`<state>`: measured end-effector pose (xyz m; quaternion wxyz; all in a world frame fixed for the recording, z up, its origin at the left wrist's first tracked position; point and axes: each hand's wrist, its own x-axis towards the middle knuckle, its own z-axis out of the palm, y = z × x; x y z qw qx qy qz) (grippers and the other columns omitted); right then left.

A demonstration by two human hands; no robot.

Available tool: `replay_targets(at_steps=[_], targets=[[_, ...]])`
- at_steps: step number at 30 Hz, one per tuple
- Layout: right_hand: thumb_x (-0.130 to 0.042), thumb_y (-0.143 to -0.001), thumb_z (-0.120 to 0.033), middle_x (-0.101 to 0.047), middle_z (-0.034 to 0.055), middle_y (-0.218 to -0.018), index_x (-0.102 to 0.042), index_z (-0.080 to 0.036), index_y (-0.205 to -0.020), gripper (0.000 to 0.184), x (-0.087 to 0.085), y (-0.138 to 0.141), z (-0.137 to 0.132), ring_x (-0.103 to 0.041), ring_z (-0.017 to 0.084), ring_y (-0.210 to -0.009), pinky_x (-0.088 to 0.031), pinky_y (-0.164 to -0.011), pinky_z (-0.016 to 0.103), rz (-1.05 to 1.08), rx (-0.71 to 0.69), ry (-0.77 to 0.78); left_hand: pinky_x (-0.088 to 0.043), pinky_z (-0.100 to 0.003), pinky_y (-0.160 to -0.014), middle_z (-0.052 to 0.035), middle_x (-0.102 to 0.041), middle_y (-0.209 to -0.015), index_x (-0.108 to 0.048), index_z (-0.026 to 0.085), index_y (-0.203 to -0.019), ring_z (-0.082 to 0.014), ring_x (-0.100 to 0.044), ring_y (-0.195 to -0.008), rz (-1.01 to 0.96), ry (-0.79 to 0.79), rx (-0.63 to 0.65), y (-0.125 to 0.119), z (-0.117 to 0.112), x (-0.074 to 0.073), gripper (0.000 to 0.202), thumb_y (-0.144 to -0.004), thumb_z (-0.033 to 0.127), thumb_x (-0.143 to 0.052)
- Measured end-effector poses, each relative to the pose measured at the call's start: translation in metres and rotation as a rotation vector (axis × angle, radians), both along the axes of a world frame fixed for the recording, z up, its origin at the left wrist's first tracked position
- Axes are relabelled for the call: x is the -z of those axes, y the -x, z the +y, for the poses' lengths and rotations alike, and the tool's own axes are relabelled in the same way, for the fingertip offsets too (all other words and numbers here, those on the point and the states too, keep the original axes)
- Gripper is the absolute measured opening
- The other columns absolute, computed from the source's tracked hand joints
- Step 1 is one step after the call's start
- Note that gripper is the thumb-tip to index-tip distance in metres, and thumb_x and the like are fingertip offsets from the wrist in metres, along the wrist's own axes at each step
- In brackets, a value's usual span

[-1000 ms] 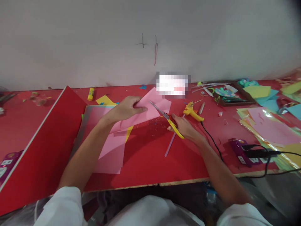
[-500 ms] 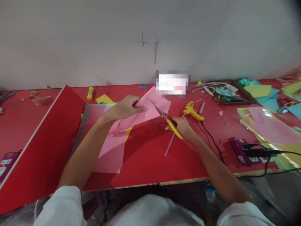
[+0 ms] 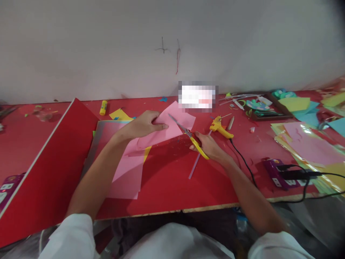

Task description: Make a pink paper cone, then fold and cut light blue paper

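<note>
Pinched between thumb and fingers of my left hand point(image 3: 144, 125) is a pink sheet of paper point(image 3: 161, 135), raised above the table. My right hand point(image 3: 209, 145) grips yellow-handled scissors point(image 3: 198, 145). Their blades lie across the right part of the sheet, pointing up and left; I cannot tell how far the paper is cut. More pink sheets point(image 3: 128, 180) lie under my left forearm, with a yellow corner showing beside them. A thin pale glue stick point(image 3: 194, 168) runs out from under my right hand to the yellow hot glue gun point(image 3: 221, 128).
On the left a red divider board point(image 3: 56, 162) stands upright. A yellow glue tube point(image 3: 103, 107) is near the wall. To the right are a purple power strip point(image 3: 277, 174) with black cables, a dark tray point(image 3: 280, 108) of craft bits, and coloured paper packs point(image 3: 312, 144).
Both hands keep almost the same place. The pink sheet's top corner has dipped slightly, and the scissor blades have shifted a little against the paper.
</note>
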<state>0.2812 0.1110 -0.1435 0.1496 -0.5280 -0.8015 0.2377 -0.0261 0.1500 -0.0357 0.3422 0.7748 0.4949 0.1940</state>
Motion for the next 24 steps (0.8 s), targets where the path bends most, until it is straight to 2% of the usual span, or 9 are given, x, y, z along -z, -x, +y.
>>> replay_targets(at_steps=[5, 8, 10, 13, 16, 24], targets=[[-0.064, -0.096, -0.049, -0.072, 0.0100, -0.086, -0.056, -0.019, -0.106, 0.033, -0.007, 0.005, -0.004, -0.064, 0.025, -0.073, -0.032, -0.063, 0.030, -0.040, -0.025, 0.049, -0.033, -0.029, -0.064, 0.0013, -0.050, -0.078, -0.058, 0.019, -0.083, -0.0140, -0.043, -0.070, 0.030, -0.058, 0.009, 0.001, 0.000, -0.001, 0.035, -0.087, 0.052, -0.068], [-0.066, -0.096, -0.048, -0.072, 0.0108, -0.086, -0.057, -0.019, -0.104, 0.031, -0.006, 0.005, -0.003, -0.067, 0.026, -0.076, -0.033, -0.063, 0.030, -0.053, 0.007, 0.046, -0.038, -0.030, -0.069, -0.0005, -0.057, -0.084, -0.059, 0.018, -0.085, -0.0153, -0.048, -0.075, 0.051, -0.081, 0.028, -0.002, -0.001, -0.002, 0.036, -0.090, 0.053, -0.065], [-0.067, -0.095, -0.050, -0.072, 0.0098, -0.084, -0.058, -0.020, -0.099, 0.031, -0.003, 0.005, -0.002, -0.067, 0.025, -0.074, -0.034, -0.063, 0.030, -0.025, 0.000, 0.049, -0.042, -0.030, -0.074, -0.0022, -0.062, -0.089, -0.062, 0.018, -0.090, -0.0172, -0.053, -0.079, 0.057, -0.071, 0.038, -0.004, -0.002, -0.002, 0.036, -0.091, 0.054, -0.065], [-0.069, -0.094, -0.056, -0.071, 0.0082, -0.080, -0.061, -0.020, -0.094, 0.036, 0.003, 0.006, -0.001, -0.065, 0.023, -0.071, -0.035, -0.063, 0.030, 0.026, -0.009, 0.027, -0.048, -0.032, -0.087, -0.0057, -0.071, -0.104, -0.068, 0.018, -0.108, -0.0227, -0.062, -0.096, 0.029, -0.031, 0.087, -0.007, -0.003, -0.001, 0.038, -0.092, 0.052, -0.065], [-0.067, -0.093, -0.062, -0.068, 0.0070, -0.074, -0.063, -0.020, -0.088, 0.043, 0.006, 0.009, -0.002, -0.063, 0.022, -0.066, -0.035, -0.062, 0.031, 0.045, 0.016, 0.014, -0.049, -0.034, -0.095, -0.0078, -0.072, -0.114, -0.068, 0.017, -0.115, -0.0251, -0.065, -0.106, -0.032, 0.013, 0.105, -0.010, -0.004, 0.001, 0.041, -0.092, 0.051, -0.068], [-0.069, -0.087, -0.073, -0.053, 0.0025, -0.061, -0.059, -0.021, -0.076, 0.054, 0.010, 0.011, -0.001, -0.049, 0.018, -0.056, -0.030, -0.059, 0.031, 0.006, 0.115, -0.028, -0.052, -0.032, -0.082, -0.0050, -0.071, -0.096, -0.068, 0.016, -0.098, -0.0230, -0.064, -0.093, -0.050, -0.019, 0.070, -0.011, -0.003, 0.005, 0.040, -0.088, 0.055, -0.072]])
